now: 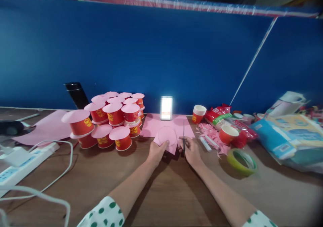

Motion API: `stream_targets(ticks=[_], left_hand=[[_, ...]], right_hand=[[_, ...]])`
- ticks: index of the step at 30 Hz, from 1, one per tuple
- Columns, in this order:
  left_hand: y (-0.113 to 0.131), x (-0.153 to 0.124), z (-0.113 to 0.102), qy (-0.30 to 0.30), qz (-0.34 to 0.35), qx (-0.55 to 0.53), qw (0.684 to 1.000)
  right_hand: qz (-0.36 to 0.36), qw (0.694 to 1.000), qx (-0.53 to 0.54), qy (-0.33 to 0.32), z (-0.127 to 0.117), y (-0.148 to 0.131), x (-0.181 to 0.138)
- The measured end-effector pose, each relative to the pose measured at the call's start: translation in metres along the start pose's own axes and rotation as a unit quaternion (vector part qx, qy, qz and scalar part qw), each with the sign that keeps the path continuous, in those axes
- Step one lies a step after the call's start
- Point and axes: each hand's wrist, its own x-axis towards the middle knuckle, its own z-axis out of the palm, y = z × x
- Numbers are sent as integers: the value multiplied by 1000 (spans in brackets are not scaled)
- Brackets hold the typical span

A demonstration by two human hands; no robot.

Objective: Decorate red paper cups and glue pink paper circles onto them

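Between thumb and fingers my left hand pinches a piece of pink paper that bears a drawn circle. Just right of its edge, my right hand is closed around a pair of scissors, whose blades point away from me. A gap shows between the blades and the circle. Behind both hands lie larger pink sheets on the table. To the left stand stacked red paper cups topped with pink paper discs.
Pink scraps, an upright cup and a roll of yellow-green tape lie right. A stack of cups stands behind. A power strip with white cables is left. A lit phone leans against the blue partition.
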Motion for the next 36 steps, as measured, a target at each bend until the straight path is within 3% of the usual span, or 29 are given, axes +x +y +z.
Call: stream_targets(ticks=[20, 36], left_hand=[[2, -2, -1, 2, 37, 63, 997], [18, -8, 1, -4, 17, 81, 997]], right_hand=[[-30, 998, -21, 44, 1, 3, -2], [-8, 999, 19, 42, 1, -6, -2]])
